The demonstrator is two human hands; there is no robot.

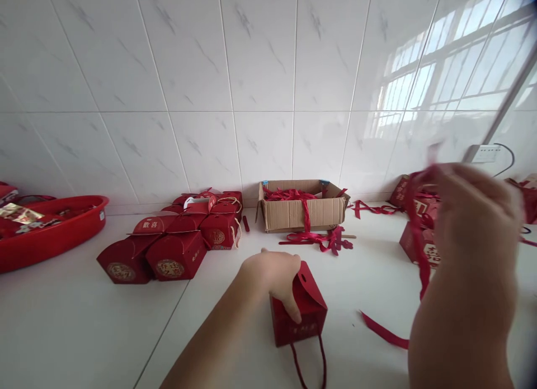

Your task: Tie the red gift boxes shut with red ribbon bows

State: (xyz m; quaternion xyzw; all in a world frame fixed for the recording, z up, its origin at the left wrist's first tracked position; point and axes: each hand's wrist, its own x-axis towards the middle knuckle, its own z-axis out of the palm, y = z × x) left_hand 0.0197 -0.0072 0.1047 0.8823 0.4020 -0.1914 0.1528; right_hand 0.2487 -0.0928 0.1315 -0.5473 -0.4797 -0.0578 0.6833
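My left hand (277,277) grips a small red gift box (309,299) from its left side, thumb across the front and fingers behind the top. A dark red cord handle (324,360) hangs from the box toward me over the counter. On the right, my right hand (478,204) is raised in a fist and blurred by motion. From it a red ribbon (420,249) trails down, with a short end sticking up above the fingers. Behind my right forearm, another length of red ribbon (384,330) lies on the counter, partly hidden.
A cardboard box (285,214) of red ribbons stands by the tiled wall, ribbon spilling over its front. Several red gift boxes (176,257) are grouped left of it. A red basin (75,232) is at far left. More red boxes (409,243) stand behind my right arm.
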